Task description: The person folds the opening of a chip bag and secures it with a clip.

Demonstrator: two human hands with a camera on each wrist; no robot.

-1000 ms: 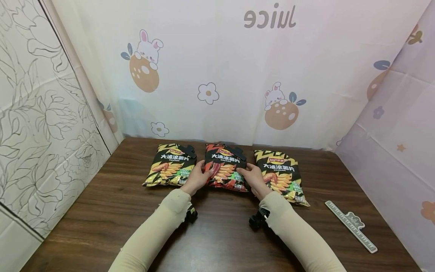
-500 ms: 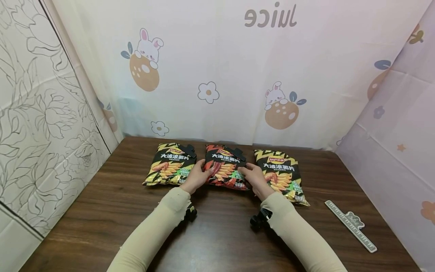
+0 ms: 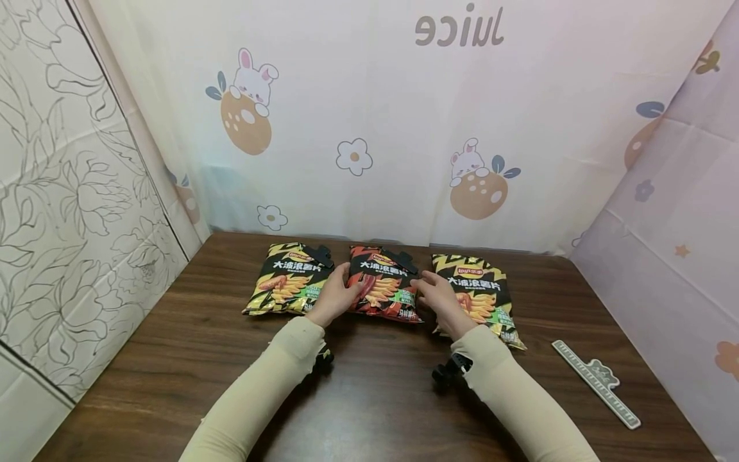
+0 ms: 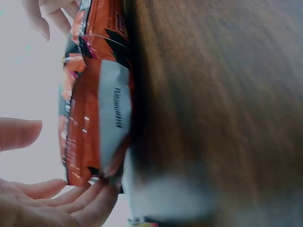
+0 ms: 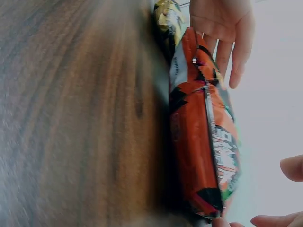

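Note:
A red and black bag of potato chips (image 3: 381,292) lies flat at the middle of the row, a black clip (image 3: 404,260) on its top right corner. My left hand (image 3: 335,296) is at its left edge; in the left wrist view the relaxed fingers (image 4: 92,201) touch the bag's end while the thumb stands off it. My right hand (image 3: 443,301) is at the right edge with thumb and fingers spread; fingertips lie at or very near the bag's end in the right wrist view. That hand partly covers the yellow and black chip bag (image 3: 493,308) on the right.
Another yellow and black chip bag (image 3: 283,289) lies at left, with a black clip (image 3: 319,255) at its top corner. A long pale green and white clip (image 3: 597,384) lies on the right of the brown wooden table (image 3: 375,398). A printed curtain (image 3: 369,199) stands behind.
Both hands have loosened from the red chip bag, the left thumb lifting. My right hand has shifted slightly right. The bag stays in about the same place.

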